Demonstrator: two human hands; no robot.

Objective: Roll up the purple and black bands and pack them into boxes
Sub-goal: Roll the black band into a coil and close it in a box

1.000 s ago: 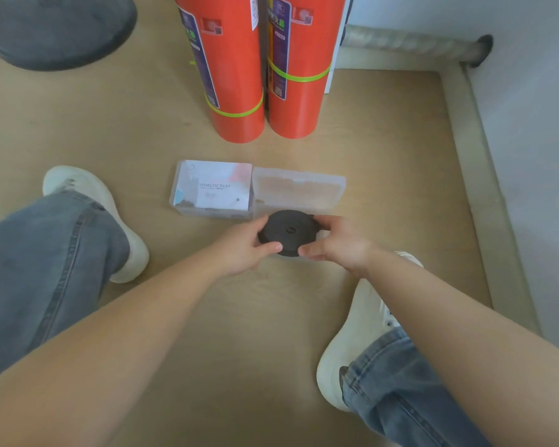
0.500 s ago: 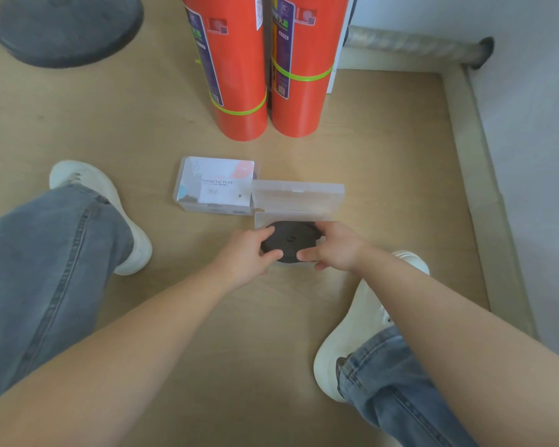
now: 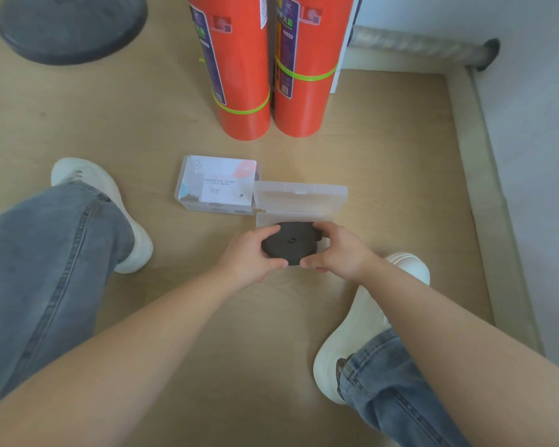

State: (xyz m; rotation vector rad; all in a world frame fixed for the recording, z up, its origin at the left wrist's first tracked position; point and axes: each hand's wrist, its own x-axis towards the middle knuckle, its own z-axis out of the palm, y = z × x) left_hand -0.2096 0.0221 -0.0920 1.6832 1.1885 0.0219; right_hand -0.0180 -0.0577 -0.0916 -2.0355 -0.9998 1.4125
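Fingers of left hand [image 3: 249, 256] and right hand [image 3: 339, 253] clamped on rolled black band [image 3: 288, 242], one hand each side. Band sits over open clear box [image 3: 304, 201] on floor [image 3: 207, 317]. Closed labelled box [image 3: 217, 185] touching open box's left side; two orange cylinders [image 3: 271, 75] behind it.

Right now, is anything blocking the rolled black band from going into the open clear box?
Nothing visible does. The rolled black band is held by the left hand and right hand right over the open clear box, whose lid stands tilted back behind. The closed box sits apart, to the left.
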